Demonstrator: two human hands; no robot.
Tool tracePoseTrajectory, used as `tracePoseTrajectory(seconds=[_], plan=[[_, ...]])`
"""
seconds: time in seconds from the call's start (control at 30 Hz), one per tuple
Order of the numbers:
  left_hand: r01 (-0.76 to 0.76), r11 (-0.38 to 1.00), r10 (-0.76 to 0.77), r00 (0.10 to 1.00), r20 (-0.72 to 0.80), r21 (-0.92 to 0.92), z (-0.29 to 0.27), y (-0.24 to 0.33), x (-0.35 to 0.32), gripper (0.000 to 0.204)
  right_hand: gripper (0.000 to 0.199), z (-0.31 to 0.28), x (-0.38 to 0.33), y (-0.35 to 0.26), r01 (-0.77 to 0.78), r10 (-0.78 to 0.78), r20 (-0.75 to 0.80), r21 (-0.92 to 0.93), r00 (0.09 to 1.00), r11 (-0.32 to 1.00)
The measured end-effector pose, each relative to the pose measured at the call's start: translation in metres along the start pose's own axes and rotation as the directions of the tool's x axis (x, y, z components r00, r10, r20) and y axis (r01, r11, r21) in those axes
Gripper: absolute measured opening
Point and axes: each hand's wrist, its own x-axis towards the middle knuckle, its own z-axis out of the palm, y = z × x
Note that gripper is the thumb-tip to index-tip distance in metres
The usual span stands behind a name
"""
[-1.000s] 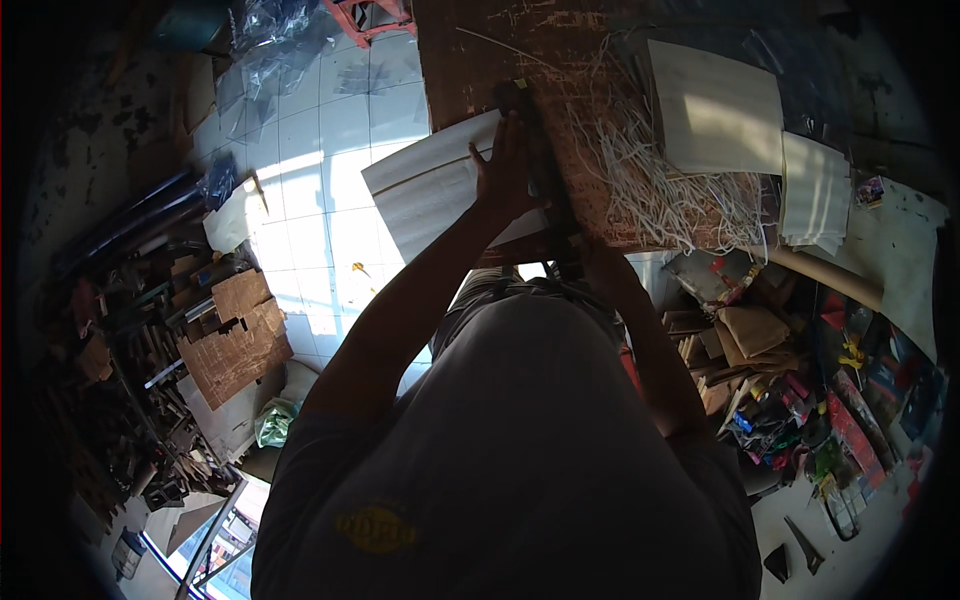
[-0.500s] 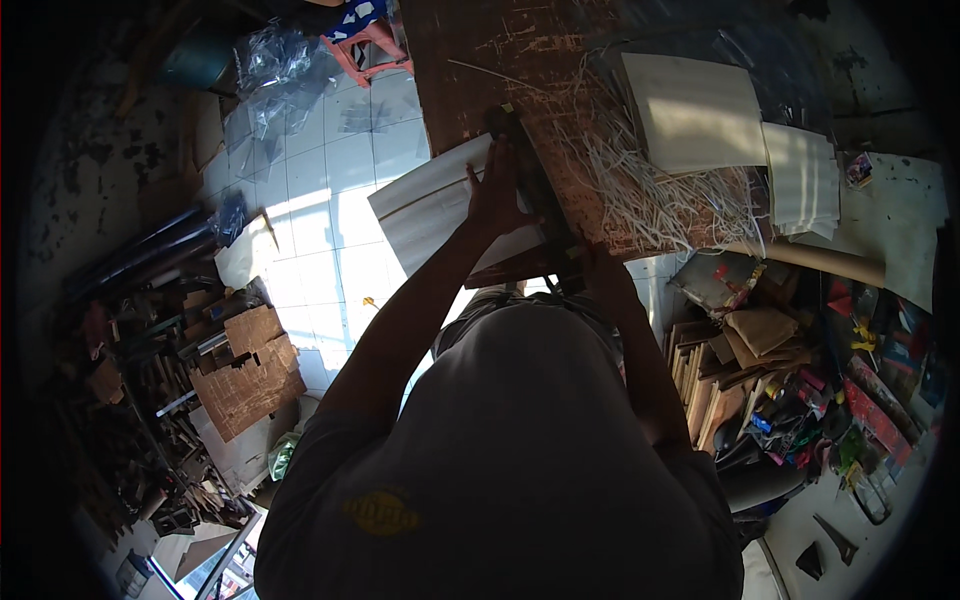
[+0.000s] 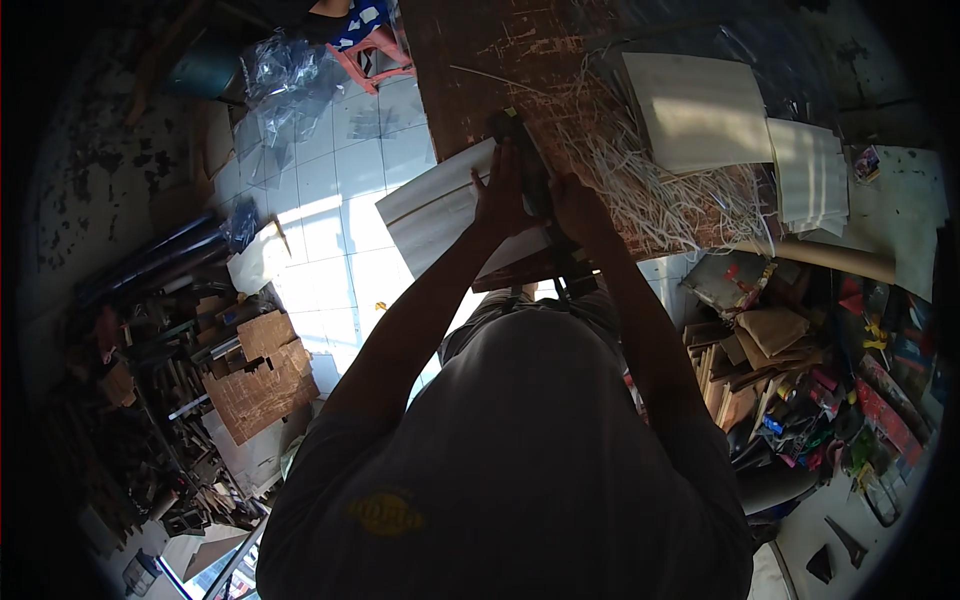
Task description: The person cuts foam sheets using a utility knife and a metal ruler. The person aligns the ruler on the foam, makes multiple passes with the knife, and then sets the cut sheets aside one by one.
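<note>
A dark straight bar, like a thick ruler, lies at a slant across a pale sheet at the left edge of the brown worktable. My left hand presses on the bar and the sheet with its fingers spread. Against the bar's right side is my right hand, its fingers closed. Whatever it grips is too dark and small to make out. Part of the sheet juts out past the table edge over the floor.
Thin pale paper strips lie in a heap right of my hands. Beyond them sit a stack of cream sheets and a smaller stack. A pink stool stands at the far left. Scrap boards and brown boards crowd both sides.
My right hand has moved away from my body along the bar, from its near end to about its middle. My left hand stays pressed on the bar. The view has shifted slightly.
</note>
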Motion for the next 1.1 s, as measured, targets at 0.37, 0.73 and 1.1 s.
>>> tracePoseTrajectory(seconds=[0.37,0.73,1.1], plan=[[0.02,1.0,-0.02,1.0,0.004,-0.007,-0.003,0.001,0.001,0.158,0.043,0.002,0.098,-0.043,0.057,-0.053,0.076,-0.054,0.996,0.997],[0.018,0.999,-0.02,0.999,0.043,0.043,-0.002,0.004,0.004,0.155,0.049,0.007,0.035,0.001,-0.063,0.066,0.229,-0.02,0.971,0.998],[-0.023,0.998,0.023,1.0,0.001,0.061,0.003,0.003,0.007,0.155,0.03,0.039,-0.138,0.114,0.115,-0.087,0.156,-0.176,0.984,0.978]])
